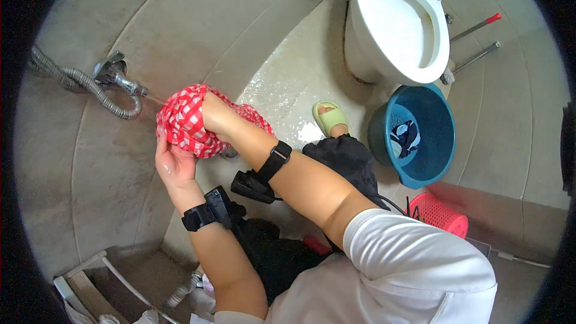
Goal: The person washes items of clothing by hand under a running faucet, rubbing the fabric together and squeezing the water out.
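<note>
A red-and-white checked cloth point(185, 121) is bunched up in front of a chrome wall tap point(129, 83), with a thin stream of water seeming to run onto it. My left hand point(176, 162) holds the cloth from below, its palm partly showing and its fingers curled against the near-left side. Pushed into the folds from the right, my right hand point(215, 115) has its fingers hidden by the cloth. Part of the fabric hangs down to the right of that wrist. Both forearms wear black straps with small dark boxes.
A flexible metal hose point(84, 81) loops beside the tap. A white toilet point(399, 30) stands at the far right. Nearer are a blue tub point(445, 138) with dark and white fabric inside and a red perforated basket point(441, 213). The floor point(282, 90) is wet; one green slipper point(329, 117) shows.
</note>
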A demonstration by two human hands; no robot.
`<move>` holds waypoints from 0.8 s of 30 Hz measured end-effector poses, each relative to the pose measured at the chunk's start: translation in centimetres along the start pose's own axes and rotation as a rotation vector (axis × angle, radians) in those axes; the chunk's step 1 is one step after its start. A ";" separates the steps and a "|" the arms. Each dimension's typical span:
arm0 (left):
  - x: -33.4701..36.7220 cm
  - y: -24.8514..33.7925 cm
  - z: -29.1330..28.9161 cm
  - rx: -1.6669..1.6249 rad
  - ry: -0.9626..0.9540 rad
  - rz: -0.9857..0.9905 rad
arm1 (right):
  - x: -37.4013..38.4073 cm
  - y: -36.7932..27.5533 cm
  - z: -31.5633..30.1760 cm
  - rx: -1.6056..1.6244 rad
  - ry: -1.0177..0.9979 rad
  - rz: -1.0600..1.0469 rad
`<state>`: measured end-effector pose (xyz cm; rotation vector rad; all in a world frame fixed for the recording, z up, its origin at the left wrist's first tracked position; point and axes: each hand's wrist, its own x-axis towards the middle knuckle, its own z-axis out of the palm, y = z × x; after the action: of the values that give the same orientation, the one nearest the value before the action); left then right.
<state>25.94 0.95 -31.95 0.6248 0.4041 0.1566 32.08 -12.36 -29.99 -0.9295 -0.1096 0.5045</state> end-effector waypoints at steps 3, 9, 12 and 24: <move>-0.2 -0.3 1.0 0.009 0.059 -0.042 | 0.3 0.4 -0.3 0.039 0.048 0.030; -0.1 1.0 -0.3 0.021 0.014 -0.066 | 0.7 1.1 0.4 -0.022 -0.044 -0.029; 0.2 -0.5 1.5 0.069 0.048 -0.037 | 2.2 2.5 -1.7 0.003 0.037 0.013; 0.6 0.8 -1.0 0.129 0.112 -0.020 | 0.2 0.3 0.9 -0.347 0.147 0.063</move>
<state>26.08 2.28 -32.43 0.7406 0.5315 0.1473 31.89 -11.46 -29.71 -1.3092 -0.0348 0.4820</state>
